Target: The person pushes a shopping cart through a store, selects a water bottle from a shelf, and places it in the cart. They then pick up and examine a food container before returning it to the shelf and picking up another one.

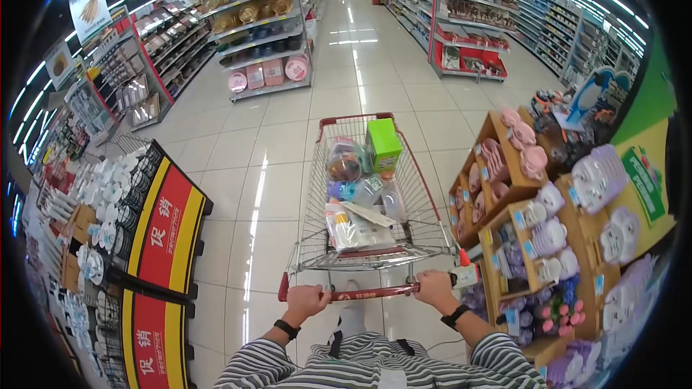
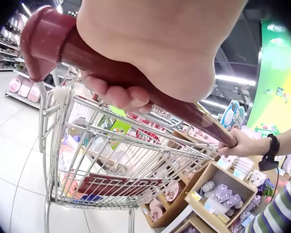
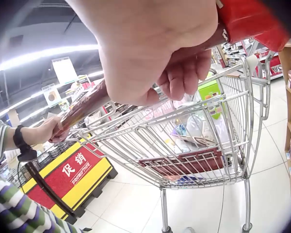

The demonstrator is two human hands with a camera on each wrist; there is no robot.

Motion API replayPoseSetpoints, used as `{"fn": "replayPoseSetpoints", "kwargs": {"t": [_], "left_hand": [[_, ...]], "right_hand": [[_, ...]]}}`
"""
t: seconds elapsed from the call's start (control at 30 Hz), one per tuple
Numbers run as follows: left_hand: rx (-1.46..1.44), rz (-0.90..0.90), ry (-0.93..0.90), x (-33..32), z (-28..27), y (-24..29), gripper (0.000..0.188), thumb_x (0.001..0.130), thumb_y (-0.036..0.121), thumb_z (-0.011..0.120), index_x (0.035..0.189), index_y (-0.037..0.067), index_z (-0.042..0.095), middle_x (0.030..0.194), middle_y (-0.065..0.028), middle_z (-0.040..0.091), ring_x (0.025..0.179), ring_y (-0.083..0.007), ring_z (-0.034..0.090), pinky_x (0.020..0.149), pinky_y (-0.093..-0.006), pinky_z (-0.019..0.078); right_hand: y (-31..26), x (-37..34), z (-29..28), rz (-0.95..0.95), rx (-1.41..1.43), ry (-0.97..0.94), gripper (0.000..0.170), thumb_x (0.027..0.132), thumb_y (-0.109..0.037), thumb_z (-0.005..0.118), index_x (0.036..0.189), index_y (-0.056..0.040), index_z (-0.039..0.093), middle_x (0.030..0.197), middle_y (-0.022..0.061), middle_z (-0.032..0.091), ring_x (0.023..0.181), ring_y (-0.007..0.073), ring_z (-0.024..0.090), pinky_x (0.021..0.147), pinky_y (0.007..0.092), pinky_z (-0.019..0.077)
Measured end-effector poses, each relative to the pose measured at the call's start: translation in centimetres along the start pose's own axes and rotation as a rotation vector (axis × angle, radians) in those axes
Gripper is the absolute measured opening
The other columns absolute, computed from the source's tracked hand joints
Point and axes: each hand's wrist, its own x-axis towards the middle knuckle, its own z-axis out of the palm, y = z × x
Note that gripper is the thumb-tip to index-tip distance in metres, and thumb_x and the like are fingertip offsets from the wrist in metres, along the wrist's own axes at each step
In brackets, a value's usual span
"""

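Both hands grip the red handle [image 1: 375, 292] of a wire shopping cart [image 1: 425, 225]. The left hand [image 1: 307, 301] holds it near its left end; in the left wrist view the fingers [image 2: 117, 96] curl round the bar. Toward the other end, the right hand [image 1: 435, 289] has its fingers [image 3: 184, 77] wrapped round the bar in the right wrist view. Inside the basket lie a bright green box [image 1: 383, 145], a clear bag with a round item [image 1: 344, 166], and several packaged goods [image 1: 357, 229] toward the handle.
Left of the cart stands a red and yellow promotion stand [image 1: 164, 227] with small goods. Wooden display boxes [image 1: 513, 245] of pink and purple items stand close on the right. A tiled aisle [image 1: 353, 43] runs ahead between shelves [image 1: 270, 36] and a red-edged rack [image 1: 468, 65].
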Motion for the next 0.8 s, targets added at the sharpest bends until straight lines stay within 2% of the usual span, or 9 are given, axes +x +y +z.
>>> {"fn": "replayPoseSetpoints", "kwargs": {"t": [0.1,0.2,0.33,0.6,0.73,0.8], "left_hand": [[0.014,0.026,0.002,6.4,1.6,-0.6,0.042,0.083,0.043,0.057,0.056,0.012,0.062,0.047,-0.0098,0.055,0.04,-0.029,0.055,0.038,-0.0408,0.04],[-0.021,0.064,-0.011,13.2,1.5,-2.4,0.041,0.085,0.039,0.056,0.055,0.011,0.062,0.047,-0.0097,0.055,0.043,-0.0295,0.056,0.04,-0.0413,0.0415],[-0.091,0.081,-0.021,21.1,3.6,-4.8,0.044,0.085,0.044,0.055,0.057,0.011,0.063,0.047,-0.0115,0.056,0.042,-0.0302,0.056,0.04,-0.0431,0.041],[-0.056,0.133,-0.092,37.8,4.7,-8.9,0.043,0.087,0.043,0.053,0.06,0.011,0.065,0.05,-0.0113,0.058,0.046,-0.0307,0.058,0.042,-0.0432,0.0423],[-0.037,0.105,-0.11,45.5,6.6,-10.2,0.043,0.087,0.043,0.053,0.06,0.011,0.064,0.05,-0.0107,0.058,0.046,-0.0307,0.057,0.042,-0.0426,0.0419],[-0.016,0.111,-0.112,49.4,7.2,-11.4,0.044,0.087,0.043,0.053,0.06,0.011,0.063,0.05,-0.0105,0.057,0.046,-0.0307,0.057,0.042,-0.0425,0.0418]], "right_hand": [[3.3,4.7,0.3,0.006,-0.01,0.066,0.015,0.065,-0.029,0.067,0.067,-0.014,0.064,0.067,0.0067,0.064,0.065,0.0255,0.064,0.056,0.0405,0.0506],[5.1,10.6,0.1,0.027,-0.043,0.093,0.017,0.064,-0.028,0.068,0.066,-0.0125,0.063,0.065,0.0065,0.063,0.064,0.0258,0.064,0.056,0.0406,0.0503],[8.6,17.1,1.2,0.022,-0.056,0.143,0.018,0.058,-0.026,0.07,0.063,-0.0114,0.061,0.061,0.0059,0.059,0.059,0.0274,0.061,0.053,0.0407,0.0489],[14.2,31.4,2.2,0.117,-0.034,0.155,0.019,0.059,-0.026,0.07,0.063,-0.0112,0.06,0.062,0.0068,0.059,0.061,0.0272,0.061,0.054,0.0403,0.049],[18.0,38.4,2.1,0.078,-0.03,0.166,0.02,0.059,-0.027,0.071,0.064,-0.011,0.06,0.063,0.0062,0.059,0.06,0.0262,0.061,0.053,0.041,0.0485],[19.7,42.2,2.1,0.09,-0.055,0.151,0.017,0.063,-0.026,0.069,0.064,-0.0111,0.063,0.065,0.0068,0.062,0.062,0.025,0.063,0.055,0.0395,0.0499]]}}
